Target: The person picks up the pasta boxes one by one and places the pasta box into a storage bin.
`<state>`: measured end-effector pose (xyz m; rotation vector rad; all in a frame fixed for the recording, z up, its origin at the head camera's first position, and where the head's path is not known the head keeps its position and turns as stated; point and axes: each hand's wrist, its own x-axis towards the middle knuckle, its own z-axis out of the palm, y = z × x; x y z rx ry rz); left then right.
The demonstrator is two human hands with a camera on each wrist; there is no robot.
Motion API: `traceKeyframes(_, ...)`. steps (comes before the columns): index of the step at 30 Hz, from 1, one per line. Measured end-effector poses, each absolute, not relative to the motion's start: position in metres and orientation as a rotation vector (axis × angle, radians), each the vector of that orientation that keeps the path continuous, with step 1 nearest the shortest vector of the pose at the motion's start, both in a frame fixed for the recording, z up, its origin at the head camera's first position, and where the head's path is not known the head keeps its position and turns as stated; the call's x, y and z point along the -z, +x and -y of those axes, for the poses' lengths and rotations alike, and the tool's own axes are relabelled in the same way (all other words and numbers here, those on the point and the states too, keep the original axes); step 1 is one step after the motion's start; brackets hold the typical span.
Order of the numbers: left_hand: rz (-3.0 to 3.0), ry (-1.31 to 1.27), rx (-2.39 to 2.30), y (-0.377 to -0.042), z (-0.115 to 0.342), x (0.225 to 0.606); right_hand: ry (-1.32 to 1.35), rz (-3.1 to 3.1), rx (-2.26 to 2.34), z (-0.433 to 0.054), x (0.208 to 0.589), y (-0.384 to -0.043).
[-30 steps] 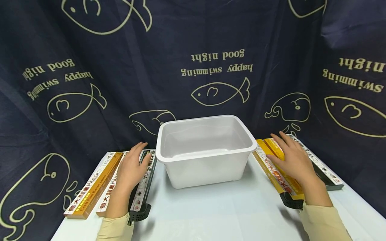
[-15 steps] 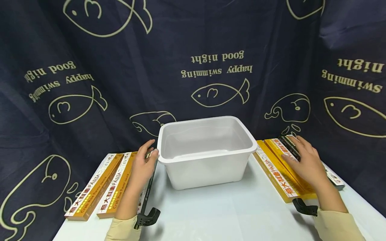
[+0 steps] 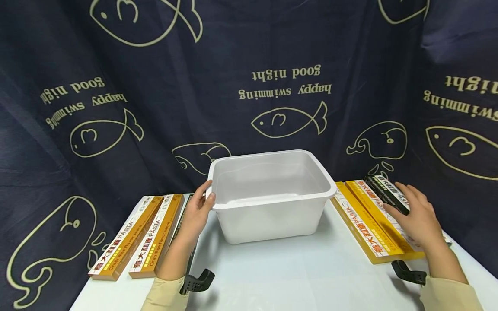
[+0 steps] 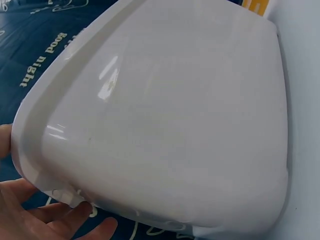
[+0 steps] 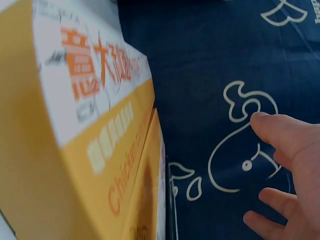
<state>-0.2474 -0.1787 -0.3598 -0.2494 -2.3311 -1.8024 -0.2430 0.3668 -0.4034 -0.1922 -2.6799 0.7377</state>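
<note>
A white plastic bin (image 3: 272, 220) stands upright in the middle of the table; its inside shows no contents. At its left rim my left hand (image 3: 197, 212) grips the edge, with the rim between thumb and fingers in the left wrist view, where the bin's wall (image 4: 175, 110) fills most of the picture. On the right, my right hand (image 3: 418, 216) hovers over a black pasta box (image 3: 389, 194), fingers spread and holding nothing. Beside that box lie two yellow pasta boxes (image 3: 359, 229). The right wrist view shows a yellow box (image 5: 100, 125) close up and my right hand (image 5: 295, 175) apart from it.
Two orange crab roe pasta boxes (image 3: 128, 237) lie at the left, with a dark box (image 3: 180, 220) partly under the left forearm. A navy curtain (image 3: 186, 86) with fish drawings hangs behind the white table (image 3: 272, 276).
My left hand has moved right from above the left boxes onto the bin's rim. My right hand has shifted right, from over the yellow boxes to the black box.
</note>
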Motion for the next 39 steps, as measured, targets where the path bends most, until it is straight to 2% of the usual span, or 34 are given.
traceKeyframes(10,2.275,-0.380,1.921,-0.253,0.176,0.365,-0.277,2.691,-0.731,-0.389,0.414,-0.236)
traceKeyframes(21,2.225,-0.354,1.981,-0.254,0.177,0.366,-0.448,2.713,-0.775,-0.412,0.429,-0.237)
traceKeyframes(39,2.213,-0.365,2.016,-0.253,0.180,0.368,-0.513,2.801,-0.724,-0.439,0.454,-0.232)
